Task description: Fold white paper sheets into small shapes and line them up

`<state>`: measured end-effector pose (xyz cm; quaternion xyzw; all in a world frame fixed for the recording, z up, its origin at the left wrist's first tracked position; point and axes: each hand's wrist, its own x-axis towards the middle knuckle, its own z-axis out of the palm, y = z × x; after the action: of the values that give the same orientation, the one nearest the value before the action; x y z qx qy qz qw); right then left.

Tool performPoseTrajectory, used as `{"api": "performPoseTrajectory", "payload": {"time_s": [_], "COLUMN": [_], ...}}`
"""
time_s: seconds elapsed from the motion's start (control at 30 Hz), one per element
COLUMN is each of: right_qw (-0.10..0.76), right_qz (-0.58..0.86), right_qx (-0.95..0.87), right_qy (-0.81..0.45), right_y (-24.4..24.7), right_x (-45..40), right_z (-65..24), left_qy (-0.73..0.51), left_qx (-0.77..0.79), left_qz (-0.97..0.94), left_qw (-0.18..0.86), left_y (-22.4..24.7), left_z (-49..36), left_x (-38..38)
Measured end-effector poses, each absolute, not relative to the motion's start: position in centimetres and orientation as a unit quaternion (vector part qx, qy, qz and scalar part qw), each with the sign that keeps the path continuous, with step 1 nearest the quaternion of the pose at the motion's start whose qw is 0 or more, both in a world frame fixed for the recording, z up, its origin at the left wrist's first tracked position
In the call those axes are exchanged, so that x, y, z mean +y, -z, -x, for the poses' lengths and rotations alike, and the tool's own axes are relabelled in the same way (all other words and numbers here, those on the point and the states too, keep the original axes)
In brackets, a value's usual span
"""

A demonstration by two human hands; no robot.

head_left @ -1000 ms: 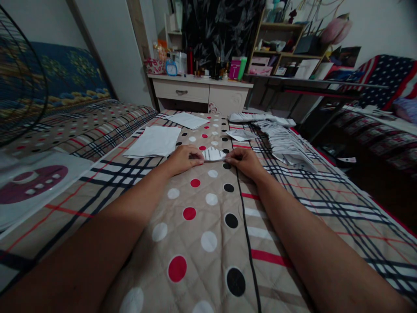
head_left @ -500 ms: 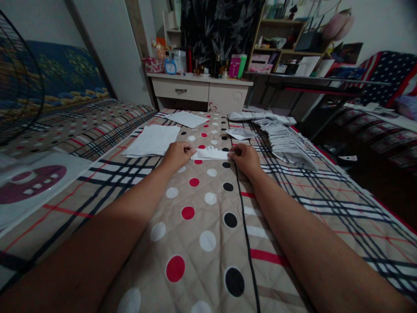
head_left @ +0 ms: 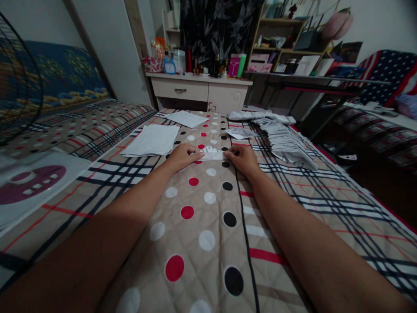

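Between my two hands lies a narrow white strip, a folded piece of paper (head_left: 213, 155), flat on the dotted bedspread (head_left: 208, 198). My left hand (head_left: 185, 156) pinches or presses its left end, with the fingers over the edge. At the right end, my right hand (head_left: 241, 157) has thumb and fingers closed on the paper. Dark marks show along the strip's upper side, too small to read. Left of my left hand is a stack of white sheets (head_left: 151, 140). A loose printed piece of paper (head_left: 241, 133) lies beyond my right hand.
Farther back are more white sheets (head_left: 186, 118). On the right, a long row of folded papers (head_left: 286, 141) lies near the bed edge, behind it a white bundle (head_left: 260, 116). A plastic bag (head_left: 35, 182) is at left, beside a fan (head_left: 19, 82). A dresser (head_left: 195, 89) stands beyond.
My left hand has slid right and inward along the paper, covering more of its left end. My right hand has shifted slightly left and stays on the right end.
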<state>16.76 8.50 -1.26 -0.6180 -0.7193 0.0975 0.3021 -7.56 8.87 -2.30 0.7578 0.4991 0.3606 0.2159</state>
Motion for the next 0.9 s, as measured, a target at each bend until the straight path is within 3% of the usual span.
{"api": "performPoseTrajectory", "payload": {"time_s": [0.4,0.77,0.9], "right_qw": [0.242,0.218,0.220], "right_qz": [0.709,0.709,0.685], "right_qx": [-0.661,-0.670,-0.694], "right_qy": [-0.044,-0.006,0.035], "right_y": [0.6,0.7,0.4], "right_x": [8.2,7.9,7.5], "right_z": [-16.8,-16.6,-16.5], "left_qy": [-0.335,-0.335,-0.332], "left_qx": [0.558,0.551,0.534], "left_qz": [-0.736,-0.728,-0.758], "left_qw": [0.187,0.233,0.176], "left_y": [1.9,1.9,2.3], "left_z": [7.7,7.8,7.7], "left_x": [8.6,8.5,8.4]}}
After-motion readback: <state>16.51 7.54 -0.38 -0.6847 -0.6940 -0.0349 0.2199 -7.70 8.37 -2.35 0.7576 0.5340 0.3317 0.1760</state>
